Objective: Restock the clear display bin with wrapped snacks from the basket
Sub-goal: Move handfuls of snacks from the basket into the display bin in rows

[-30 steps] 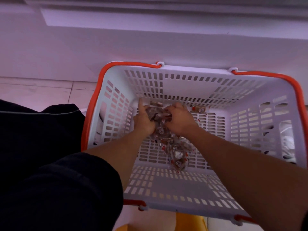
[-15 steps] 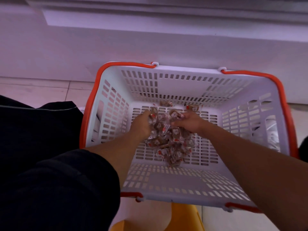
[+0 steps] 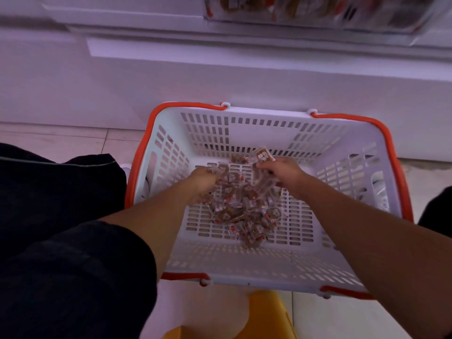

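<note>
A white slotted basket (image 3: 342, 152) with orange handles sits on the floor in front of me. A heap of small brown wrapped snacks (image 3: 244, 211) lies on its bottom. My left hand (image 3: 203, 184) is curled into the left side of the heap, gripping snacks. My right hand (image 3: 283, 173) is on the right side, closed on a bunch of snacks, one sticking up above the fingers. The clear display bin (image 3: 318, 11) shows blurred at the top edge, with brown snacks inside.
A white shelf base (image 3: 220, 77) runs behind the basket. My dark-clothed knee (image 3: 61, 241) fills the left. A yellow object (image 3: 266, 314) lies under the basket's near edge. Pale floor tiles (image 3: 61, 140) lie at the left.
My hands have spread apart from the far end of the basket and pulled the snacks nearer. The view has tilted up, bringing the display bin into sight.
</note>
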### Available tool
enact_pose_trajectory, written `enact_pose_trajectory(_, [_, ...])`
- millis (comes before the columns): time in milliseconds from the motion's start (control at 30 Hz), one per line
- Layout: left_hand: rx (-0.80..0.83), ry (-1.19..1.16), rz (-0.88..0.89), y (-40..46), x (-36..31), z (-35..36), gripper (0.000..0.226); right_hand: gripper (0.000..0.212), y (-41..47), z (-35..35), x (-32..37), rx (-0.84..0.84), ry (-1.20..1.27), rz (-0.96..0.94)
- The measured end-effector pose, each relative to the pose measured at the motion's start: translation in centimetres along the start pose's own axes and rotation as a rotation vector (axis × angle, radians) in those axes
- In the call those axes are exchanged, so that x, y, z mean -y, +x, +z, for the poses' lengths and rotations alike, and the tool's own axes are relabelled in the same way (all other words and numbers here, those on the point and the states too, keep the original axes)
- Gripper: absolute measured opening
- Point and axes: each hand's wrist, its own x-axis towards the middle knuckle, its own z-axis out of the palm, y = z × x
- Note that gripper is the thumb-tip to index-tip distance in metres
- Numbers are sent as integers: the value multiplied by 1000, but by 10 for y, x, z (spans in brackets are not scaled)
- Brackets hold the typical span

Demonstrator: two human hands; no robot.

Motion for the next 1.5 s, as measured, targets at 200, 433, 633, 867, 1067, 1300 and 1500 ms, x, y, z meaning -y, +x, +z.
enact_pose_trajectory(200, [361,-191,65,-46,-50,-20,15,17,-49,-14,49,350,26,-27])
enact_pose_trajectory(433, [636,15,249,-174,-169,-65,19,24,-157,-43,166,574,-85,-172])
enact_pose_trajectory(633, [493,4,574,-271,-218,-61,47,18,-242,-57,218,532,158,-452])
enact_pose_trajectory(867, [406,-371,616,-293,-239,-44,32,61,-263,-72,258,211,61,-775])
enact_pose_trajectory(1067, [553,-462,548,-296,-255,-48,25,51,-259,-84,280,181,-85,-907])
enact_pose_trajectory(1300, [792,-396,531,-298,-268,-54,58,39,-253,-87,281,17,-131,-1078])
enact_pose_trajectory(1500, [741,-179,632,-303,-273,-62,33,63,-253,-86,278,-67,-259,-1156])
